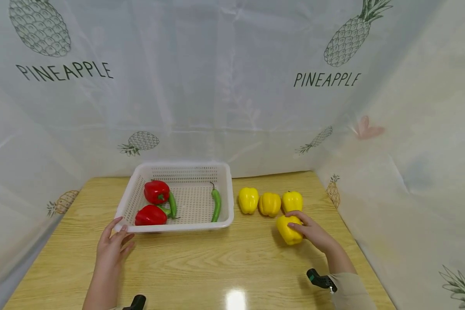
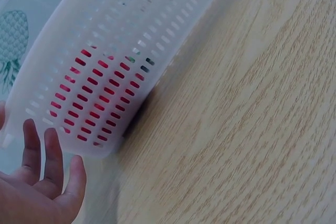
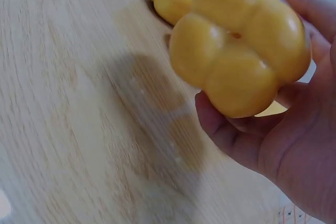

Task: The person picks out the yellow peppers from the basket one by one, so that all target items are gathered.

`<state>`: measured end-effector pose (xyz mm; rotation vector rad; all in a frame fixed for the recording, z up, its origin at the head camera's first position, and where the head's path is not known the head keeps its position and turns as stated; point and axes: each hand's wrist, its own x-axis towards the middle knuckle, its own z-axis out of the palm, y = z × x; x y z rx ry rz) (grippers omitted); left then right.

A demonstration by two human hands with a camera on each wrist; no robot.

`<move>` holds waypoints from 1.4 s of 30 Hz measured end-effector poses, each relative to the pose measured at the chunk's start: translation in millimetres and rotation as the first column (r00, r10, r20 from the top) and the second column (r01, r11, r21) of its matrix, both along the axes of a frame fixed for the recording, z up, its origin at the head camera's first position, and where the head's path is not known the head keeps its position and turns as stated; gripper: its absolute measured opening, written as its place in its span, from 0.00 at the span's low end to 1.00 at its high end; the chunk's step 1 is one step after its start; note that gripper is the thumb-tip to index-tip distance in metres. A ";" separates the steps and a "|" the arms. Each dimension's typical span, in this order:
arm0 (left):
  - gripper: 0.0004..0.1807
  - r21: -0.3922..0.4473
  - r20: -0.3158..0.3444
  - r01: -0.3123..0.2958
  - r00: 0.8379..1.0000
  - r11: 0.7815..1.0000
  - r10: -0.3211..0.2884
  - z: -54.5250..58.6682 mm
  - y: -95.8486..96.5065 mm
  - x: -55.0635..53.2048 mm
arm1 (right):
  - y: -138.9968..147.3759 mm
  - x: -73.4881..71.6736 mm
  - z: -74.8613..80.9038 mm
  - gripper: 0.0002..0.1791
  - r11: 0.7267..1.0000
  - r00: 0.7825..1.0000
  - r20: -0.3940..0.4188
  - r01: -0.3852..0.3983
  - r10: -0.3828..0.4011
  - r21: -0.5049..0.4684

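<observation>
At the near left corner of the white plastic basket (image 1: 186, 227), my left hand (image 1: 110, 246) rests its fingertips against the rim. In the left wrist view, the fingers of the left hand (image 2: 44, 182) are loosely extended beside the perforated wall. My right hand (image 1: 314, 232) grips a yellow bell pepper (image 1: 288, 232) between thumb and fingers. The right wrist view shows this yellow bell pepper (image 3: 236, 51) from its lobed end, above the table with a shadow below. Just behind it are three more yellow bell peppers (image 1: 270, 204) in a row.
Inside the basket lie two red bell peppers (image 1: 156, 192) and green chili peppers (image 1: 216, 204), at left and right. The wooden table (image 1: 201, 262) meets a pineapple-print curtain (image 1: 201, 86) behind and at the sides.
</observation>
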<state>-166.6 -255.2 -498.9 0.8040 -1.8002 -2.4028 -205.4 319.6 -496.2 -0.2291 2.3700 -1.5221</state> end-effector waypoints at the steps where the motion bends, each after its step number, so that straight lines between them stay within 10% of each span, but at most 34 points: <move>1: 0.29 0.001 0.000 -0.002 1.000 1.000 0.002 0.2 0.0 -0.1 | 1.8 1.1 -0.2 0.22 1.000 1.000 -0.006 0.010 -0.010 -0.003; 14: 0.28 0.017 -0.032 0.009 0.999 1.000 -0.009 1.0 1.6 1.2 | 27.2 12.4 1.0 0.36 0.996 0.995 -0.072 0.059 -0.064 -0.069; 42: 0.28 0.028 -0.019 -0.015 1.000 1.000 0.015 0.8 2.8 0.2 | 56.4 3.4 -19.3 0.43 0.938 0.945 -0.140 0.316 -0.297 0.141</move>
